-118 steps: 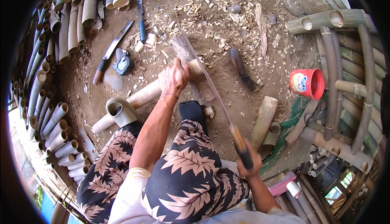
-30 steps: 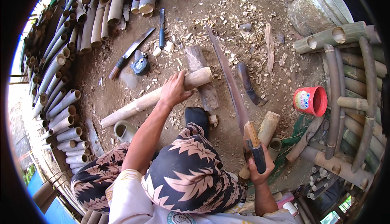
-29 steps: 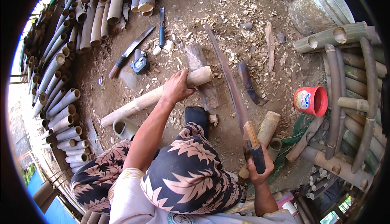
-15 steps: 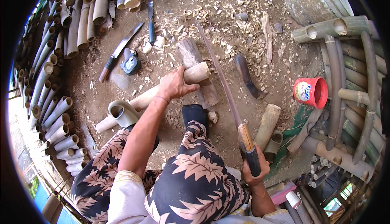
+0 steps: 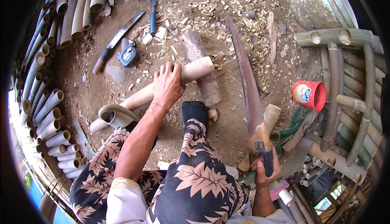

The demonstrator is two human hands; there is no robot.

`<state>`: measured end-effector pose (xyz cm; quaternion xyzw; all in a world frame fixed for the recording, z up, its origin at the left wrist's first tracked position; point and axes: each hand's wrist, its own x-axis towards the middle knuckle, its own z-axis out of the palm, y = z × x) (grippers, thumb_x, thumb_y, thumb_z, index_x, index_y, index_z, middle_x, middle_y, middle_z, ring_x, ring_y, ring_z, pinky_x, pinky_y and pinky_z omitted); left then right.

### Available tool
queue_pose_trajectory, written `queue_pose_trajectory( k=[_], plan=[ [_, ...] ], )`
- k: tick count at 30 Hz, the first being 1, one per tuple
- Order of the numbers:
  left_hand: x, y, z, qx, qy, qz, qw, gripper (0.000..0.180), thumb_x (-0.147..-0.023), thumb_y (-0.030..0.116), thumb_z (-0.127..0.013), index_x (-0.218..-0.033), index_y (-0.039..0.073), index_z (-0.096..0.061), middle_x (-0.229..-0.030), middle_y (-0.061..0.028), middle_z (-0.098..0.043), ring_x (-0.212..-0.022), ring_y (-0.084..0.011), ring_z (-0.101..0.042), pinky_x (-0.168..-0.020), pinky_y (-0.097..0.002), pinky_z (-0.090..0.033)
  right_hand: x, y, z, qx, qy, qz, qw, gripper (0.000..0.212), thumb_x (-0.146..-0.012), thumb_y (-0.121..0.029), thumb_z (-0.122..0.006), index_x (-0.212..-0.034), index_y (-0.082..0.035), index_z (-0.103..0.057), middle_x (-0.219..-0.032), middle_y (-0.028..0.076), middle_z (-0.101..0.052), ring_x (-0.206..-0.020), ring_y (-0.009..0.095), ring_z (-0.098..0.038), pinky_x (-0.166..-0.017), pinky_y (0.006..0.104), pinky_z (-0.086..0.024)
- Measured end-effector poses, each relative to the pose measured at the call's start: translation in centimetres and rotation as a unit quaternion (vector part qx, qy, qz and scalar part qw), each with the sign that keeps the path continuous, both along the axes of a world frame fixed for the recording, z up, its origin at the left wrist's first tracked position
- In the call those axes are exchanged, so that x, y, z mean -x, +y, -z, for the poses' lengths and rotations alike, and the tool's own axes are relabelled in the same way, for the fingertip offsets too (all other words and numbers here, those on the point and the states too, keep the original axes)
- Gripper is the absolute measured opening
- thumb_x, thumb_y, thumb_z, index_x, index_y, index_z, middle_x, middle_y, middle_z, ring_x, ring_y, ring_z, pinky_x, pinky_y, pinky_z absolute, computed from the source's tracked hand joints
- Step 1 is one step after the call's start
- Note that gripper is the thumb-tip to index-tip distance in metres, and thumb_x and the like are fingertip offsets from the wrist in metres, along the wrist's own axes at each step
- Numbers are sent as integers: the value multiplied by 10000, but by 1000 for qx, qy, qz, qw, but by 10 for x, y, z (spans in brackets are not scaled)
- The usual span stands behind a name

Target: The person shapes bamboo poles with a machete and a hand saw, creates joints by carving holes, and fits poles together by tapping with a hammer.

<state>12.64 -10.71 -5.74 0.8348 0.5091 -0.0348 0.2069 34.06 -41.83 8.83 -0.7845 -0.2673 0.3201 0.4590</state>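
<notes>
While left hand (image 5: 167, 85) pins the pale bamboo pole (image 5: 162, 89) across the wood chopping block (image 5: 202, 74), fingers draped over and clenched on the pole, right hand (image 5: 265, 170) has fingers wrapped tight round the dark handle of the long machete (image 5: 248, 85), blade raised, not touching the pole.

Head view, technique (my judgement): keep left-hand fingers well back from the pole's cut end, pole resting on the block w/ no rocking, foot in the black sock (image 5: 194, 112) braced just beside the block. Strike near the end over the block, not over bare dirt floor (image 5: 227, 130).

Orientation: pole's long axis runs diagonal, lower-left to upper-right; cut end points upper-right, sitting on the block; other end lies by a curved bamboo offcut (image 5: 115, 116). Machete axis near vertical in frame, tip pointing away from the person, slightly left. Block is roughly crosswise under the pole.

Nearby: smaller knife (image 5: 115, 41), tape measure (image 5: 128, 55), red cup (image 5: 309, 95), stacked bamboo tubes (image 5: 44, 102) at left.
</notes>
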Motion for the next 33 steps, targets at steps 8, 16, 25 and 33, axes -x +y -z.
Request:
queue_pose_trajectory(
  k=[8, 16, 25, 33],
  plan=[
    [-3, -11, 9, -9, -30, -34, 999, 694, -653, 169, -808, -1263, 111, -483, -1196, -119, -492, -1131, -327, -488, -966, -467, -389, 6, 19, -8, -9, 56, 23, 998, 639, -823, -206, -644, -1329, 143, -469, -746, 59, -600, -562, 87, -546, -525, 226, -446],
    [-12, -28, 13, -159, -61, -86, 982, 718, -603, 164, -836, -1237, 96, -505, -1155, -139, -484, -1092, -326, -485, -967, -453, -390, 11, 16, -2, -6, 57, 21, 998, 640, -815, -191, -646, -1329, 145, -467, -732, 59, -597, -555, 88, -544, -523, 225, -445],
    [0, 15, -2, 28, -84, 14, 996, 636, -653, 232, -728, -1237, 73, -534, -1044, -185, -617, -1015, -358, -629, -923, -442, -506, 12, 10, -2, -12, 54, 19, 998, 635, -819, -191, -652, -1326, 145, -468, -725, 53, -596, -557, 81, -540, -528, 222, -443],
    [-12, 27, -5, 154, 1, 19, 988, 499, -643, 279, -736, -1071, 87, -566, -933, -196, -680, -902, -391, -666, -803, -475, -527, 18, 4, -5, -15, 52, 3, 999, 631, -828, -186, -673, -1327, 143, -470, -699, 36, -600, -576, 81, -549, -550, 221, -448]
  ],
)
